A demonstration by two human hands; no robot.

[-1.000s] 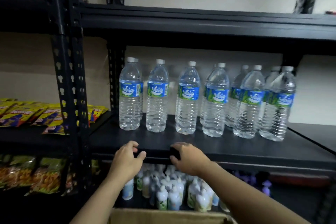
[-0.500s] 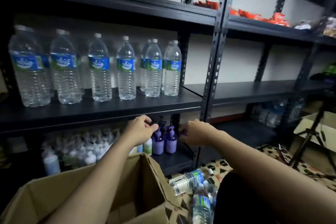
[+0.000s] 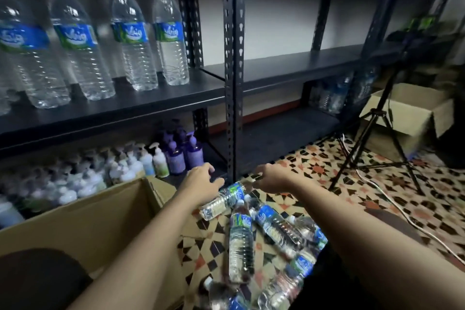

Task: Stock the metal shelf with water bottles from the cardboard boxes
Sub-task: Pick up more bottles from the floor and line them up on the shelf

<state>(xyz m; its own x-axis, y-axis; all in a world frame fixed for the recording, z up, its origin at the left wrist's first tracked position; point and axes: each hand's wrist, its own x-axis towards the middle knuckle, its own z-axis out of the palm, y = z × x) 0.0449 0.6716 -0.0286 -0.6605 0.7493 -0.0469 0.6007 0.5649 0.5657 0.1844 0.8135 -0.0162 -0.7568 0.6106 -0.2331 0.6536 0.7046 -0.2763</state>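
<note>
Head view: the black metal shelf fills the space beyond both hands, with its perforated upright rising just past the gap between them. The patterned tile floor spreads beneath and to the right of the right hand.

An open cardboard box sits below and to the left of the left hand, its near flap running under that forearm. A second cardboard box stands well off to the right of the right hand, behind a black tripod.

Large water bottles with blue labels stand upright in a row on the shelf board, above and to the left of the left hand. More bottles, dim and blurred, stand on a lower board above and to the right of the right hand.

Small water bottles lie in a loose heap on the floor, beneath and between the two forearms. The topmost bottle lies on its side just under the left hand. Pump bottles, white and purple, crowd the bottom board to the left of and beyond the left hand.

The left hand hangs with its fingers loosely bent, holding nothing. Whether it touches the topmost bottle I cannot tell. The right hand reaches leftward, fingers relaxed and likewise holding nothing.
</note>
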